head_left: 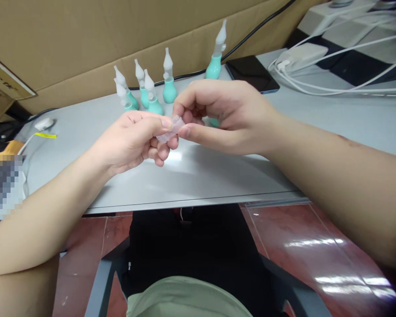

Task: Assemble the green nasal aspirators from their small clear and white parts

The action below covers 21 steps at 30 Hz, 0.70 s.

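Observation:
My left hand (140, 134) pinches a small translucent plastic tube-like piece (170, 130) between thumb and fingers, above the table. Meeting it from the other side, my right hand (222, 116) grips the piece's upper right end with thumb and fingertips. Behind the hands stand several nasal aspirators with teal bulbs and whitish tips, among them one in the middle (169, 90) and one farther right (214, 66). A bit of teal (214, 122) shows under my right palm; the rest of it is hidden.
A dark phone or tablet (251, 72) lies at the back right, near a white adapter (302, 56) and white cables. Cardboard (86, 39) walls the rear of the grey table (251, 180). A white plug-like object (44, 124) and yellow strip lie at left.

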Available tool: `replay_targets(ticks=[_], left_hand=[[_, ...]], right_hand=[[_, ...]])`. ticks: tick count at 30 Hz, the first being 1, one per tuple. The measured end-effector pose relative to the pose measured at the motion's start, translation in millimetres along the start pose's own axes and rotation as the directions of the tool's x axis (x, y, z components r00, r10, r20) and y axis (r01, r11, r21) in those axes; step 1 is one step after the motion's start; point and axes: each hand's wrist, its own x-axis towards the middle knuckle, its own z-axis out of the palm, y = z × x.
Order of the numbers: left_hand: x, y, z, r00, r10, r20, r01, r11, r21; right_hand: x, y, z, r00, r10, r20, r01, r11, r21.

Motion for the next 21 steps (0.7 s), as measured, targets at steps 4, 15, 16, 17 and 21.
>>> replay_targets(ticks=[4, 15, 16, 17, 21], left_hand=[[1.5, -0.1, -1.0, 1.000, -0.010, 0.020, 0.011, 1.000, -0.018], [4.4, -3.9, -0.8, 0.990, -0.124, 0.067, 0.120, 0.991, 0.062], [8.6, -3.4, 2.2, 0.992, -0.119, 0.040, 0.115, 0.989, 0.098], [13.3, -2.2, 6.3, 0.994, -0.111, 0.019, 0.108, 0.986, 0.127], [28.9, 6.9, 23.8, 0.995, -0.100, 0.020, 0.096, 0.985, 0.146]], right_hand=[[-1.0, -1.4, 0.9, 1.000, -0.008, -0.007, 0.008, 1.000, -0.005], [2.7, 2.4, 4.6, 0.998, 0.061, 0.023, -0.064, 0.983, 0.172], [3.2, 2.5, 4.7, 0.998, 0.057, 0.028, -0.061, 0.981, 0.183], [3.6, 2.4, 4.7, 0.998, 0.049, 0.028, -0.053, 0.980, 0.190], [3.1, 1.5, 4.1, 0.999, 0.023, 0.031, -0.029, 0.981, 0.190]])
